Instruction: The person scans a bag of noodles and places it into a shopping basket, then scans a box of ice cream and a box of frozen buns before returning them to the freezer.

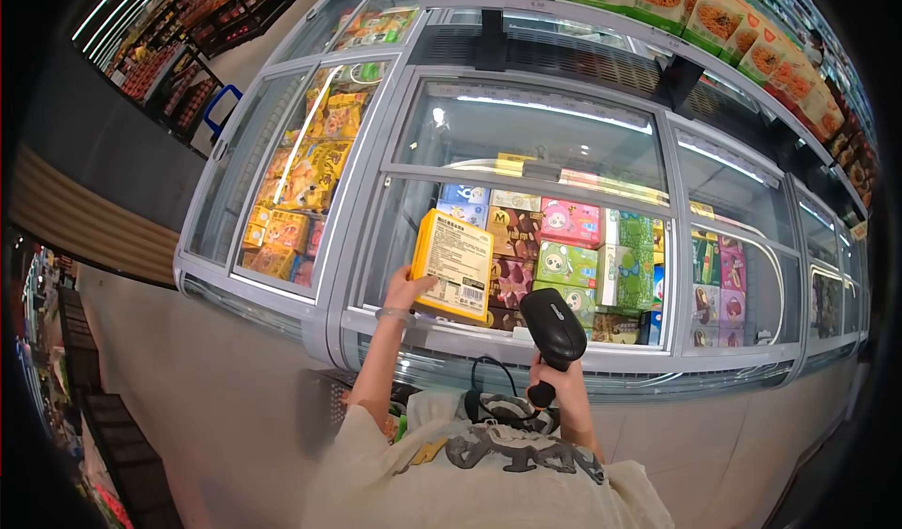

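My left hand [408, 290] grips a yellow box [455, 264] by its lower left edge. Its printed back, with a barcode near the bottom right corner, faces up toward me. My right hand [556, 379] is wrapped around the handle of a black barcode scanner [552, 324], whose head points away from me, to the right of the box. A black cord [493, 365] loops beside the scanner near my shirt. Beneath the box and scanner lies a chest freezer, where green boxes [567, 268], a pink box [569, 222] and brown boxes [513, 233] are stacked.
The freezer's front rail [601, 349] runs just before me. Yellow bags [319, 174] fill the freezer section on the left. Above the freezer's far side, a shelf [601, 12] carries packaged noodles [658, 3]. A blue-handled cart [222, 108] stands at the far left.
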A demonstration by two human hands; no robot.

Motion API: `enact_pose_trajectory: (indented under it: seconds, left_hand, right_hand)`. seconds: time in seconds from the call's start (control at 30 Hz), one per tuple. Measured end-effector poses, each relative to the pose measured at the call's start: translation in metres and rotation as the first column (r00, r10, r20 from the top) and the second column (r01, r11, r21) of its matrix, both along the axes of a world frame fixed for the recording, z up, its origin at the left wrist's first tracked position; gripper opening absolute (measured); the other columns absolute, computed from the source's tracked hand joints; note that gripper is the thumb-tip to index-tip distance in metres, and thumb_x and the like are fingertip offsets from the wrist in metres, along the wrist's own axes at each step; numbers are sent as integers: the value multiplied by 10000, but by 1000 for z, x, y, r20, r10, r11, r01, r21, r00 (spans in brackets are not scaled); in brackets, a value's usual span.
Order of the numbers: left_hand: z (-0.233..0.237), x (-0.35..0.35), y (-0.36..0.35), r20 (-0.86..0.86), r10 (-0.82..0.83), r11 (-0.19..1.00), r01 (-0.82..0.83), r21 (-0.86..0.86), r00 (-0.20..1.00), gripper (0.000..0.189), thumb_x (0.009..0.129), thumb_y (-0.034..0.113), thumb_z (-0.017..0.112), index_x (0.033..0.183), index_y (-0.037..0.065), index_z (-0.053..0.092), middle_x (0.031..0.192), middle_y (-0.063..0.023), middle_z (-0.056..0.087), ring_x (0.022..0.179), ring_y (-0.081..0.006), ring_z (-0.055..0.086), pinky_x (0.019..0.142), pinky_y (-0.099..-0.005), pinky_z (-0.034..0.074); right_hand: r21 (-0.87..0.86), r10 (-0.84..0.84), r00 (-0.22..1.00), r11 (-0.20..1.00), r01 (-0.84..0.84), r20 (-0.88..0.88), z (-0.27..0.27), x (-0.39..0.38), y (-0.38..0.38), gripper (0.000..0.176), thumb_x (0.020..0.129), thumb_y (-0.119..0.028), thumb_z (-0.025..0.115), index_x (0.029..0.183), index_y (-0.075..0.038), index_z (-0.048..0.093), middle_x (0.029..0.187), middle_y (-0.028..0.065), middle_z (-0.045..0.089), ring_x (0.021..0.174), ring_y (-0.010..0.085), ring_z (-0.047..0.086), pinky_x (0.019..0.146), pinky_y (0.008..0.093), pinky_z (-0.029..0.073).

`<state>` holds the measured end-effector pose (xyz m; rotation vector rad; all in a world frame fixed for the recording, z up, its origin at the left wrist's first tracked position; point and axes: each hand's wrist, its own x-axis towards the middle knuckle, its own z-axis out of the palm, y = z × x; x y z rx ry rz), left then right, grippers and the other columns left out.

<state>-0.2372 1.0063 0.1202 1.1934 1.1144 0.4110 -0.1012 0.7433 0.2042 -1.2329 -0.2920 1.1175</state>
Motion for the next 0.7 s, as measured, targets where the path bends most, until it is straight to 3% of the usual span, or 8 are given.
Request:
enact_pose_trajectory:
  seconds: [0.1,0.23,0.27,0.37,0.57,0.63,0.67,0.7]
  left_hand:
    - [-30,19,30,97,18,841,37,-539,995,456,696,158,598,1075,-57,462,986,-147,566,871,-226,571,734,-311,461]
    - [-91,64,73,253,39,858,98,-505,967,466,708,190,589,1078,-61,458,1038,-164,542,899,-251,565,763,-351,465]
    - [-96,77,85,228,60,889,52,-455,972,542,683,198,624,1103,-81,424,1045,-184,529,901,-255,561,767,-344,461]
    - [-122,129,110,-47,193,976,-187,108,980,496,679,217,640,1014,-111,478,981,-202,552,884,-269,560,722,-313,469]
    - [-176,201,182,-429,126,770,185,611,894,669,570,63,670,1127,-43,315,999,-220,492,914,-346,520,824,-378,401]
    - [-177,219,192,-139,201,662,-30,749,970,664,564,53,647,1138,-45,329,1039,-236,478,959,-358,497,845,-378,389]
    - [-170,225,198,-118,142,803,-44,595,983,682,552,50,634,1152,-47,323,1083,-250,449,1003,-366,465,867,-384,371]
    - [-158,232,200,-163,156,754,-11,657,974,618,576,88,626,1116,-28,349,1043,-237,473,962,-362,486,827,-389,395]
  right_hand:
    - [1,-50,998,999,50,-24,-2,13,5,324,586,45,513,909,24,488,568,78,497,475,145,493,448,254,391]
    - [-28,-167,982,986,165,-93,-16,39,5,352,584,35,540,926,17,458,589,92,483,460,159,482,431,268,398]
    - [-53,-195,976,980,190,-93,-17,46,6,358,580,26,547,926,18,455,583,94,478,456,162,482,433,266,402]
    - [-132,-280,955,955,267,-97,-25,69,12,370,577,19,537,934,28,443,577,93,472,445,170,485,426,264,400]
    - [-246,-368,925,909,337,-94,-40,102,30,389,566,24,520,941,44,420,570,105,464,435,179,473,432,265,398]
    - [-277,-383,919,897,344,-97,-49,107,36,395,563,27,519,945,43,419,567,105,461,434,179,471,431,264,396]
    - [-282,-381,919,897,341,-99,-52,108,38,399,558,32,517,945,42,420,561,105,458,435,177,471,430,262,392]
    - [-290,-380,918,896,336,-111,-54,109,41,386,565,41,517,943,41,437,562,96,466,445,166,471,437,258,386]
